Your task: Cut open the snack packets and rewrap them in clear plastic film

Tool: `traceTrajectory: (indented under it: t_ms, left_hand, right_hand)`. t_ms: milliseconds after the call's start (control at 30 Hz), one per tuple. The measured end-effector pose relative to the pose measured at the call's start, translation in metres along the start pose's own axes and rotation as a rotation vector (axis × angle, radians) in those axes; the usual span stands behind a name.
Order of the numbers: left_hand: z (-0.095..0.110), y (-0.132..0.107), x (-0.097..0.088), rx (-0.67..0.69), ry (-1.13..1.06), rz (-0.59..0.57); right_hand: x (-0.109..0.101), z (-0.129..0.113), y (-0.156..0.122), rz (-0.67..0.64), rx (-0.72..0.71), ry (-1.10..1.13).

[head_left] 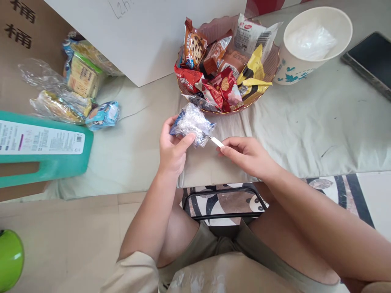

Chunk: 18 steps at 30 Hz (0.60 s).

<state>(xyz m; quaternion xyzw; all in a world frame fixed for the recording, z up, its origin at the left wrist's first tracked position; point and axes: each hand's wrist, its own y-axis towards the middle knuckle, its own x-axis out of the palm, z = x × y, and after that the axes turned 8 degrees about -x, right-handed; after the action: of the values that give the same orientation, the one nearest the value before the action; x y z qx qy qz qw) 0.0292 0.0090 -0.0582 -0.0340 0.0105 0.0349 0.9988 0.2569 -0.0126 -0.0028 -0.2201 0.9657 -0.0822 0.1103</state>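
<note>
My left hand (175, 144) grips a snack packet wrapped in clear crinkled plastic (195, 120), with blue showing through at its edges. Between the fingers of my right hand (244, 154) is a small white-handled knife (216, 141). Its thin dark tip touches the plastic on the packet's right side, and whether it has gone through I cannot tell. Just beyond both hands stands a pinkish glass bowl (276, 67) of wrapped snacks, among them a cookie packet (194, 44), a red packet (187, 79) and a yellow packet (253, 67).
A paper cup (293, 67) with clear plastic inside stands right of the bowl, beside a dark phone (371, 61). At left lie several wrapped snacks (81, 77) and a green container (64, 162). A white box (146, 36) stands behind.
</note>
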Motion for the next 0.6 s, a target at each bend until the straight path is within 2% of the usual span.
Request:
traceTrajectory:
  t_ms: [467,533,600]
  left_hand:
    - [-0.008,0.003,-0.010,0.069,0.059,0.026]
    - [-0.008,0.003,-0.009,0.061,0.053,0.050]
    - [-0.007,0.003,-0.008,0.073,0.092,0.098]
  right_hand:
    - [-0.002,0.001,-0.002,-0.004,-0.003,-0.075]
    - [-0.008,0.000,-0.003,0.026,-0.039,-0.139]
    - [-0.017,0.001,-0.004,0.114,-0.109,-0.269]
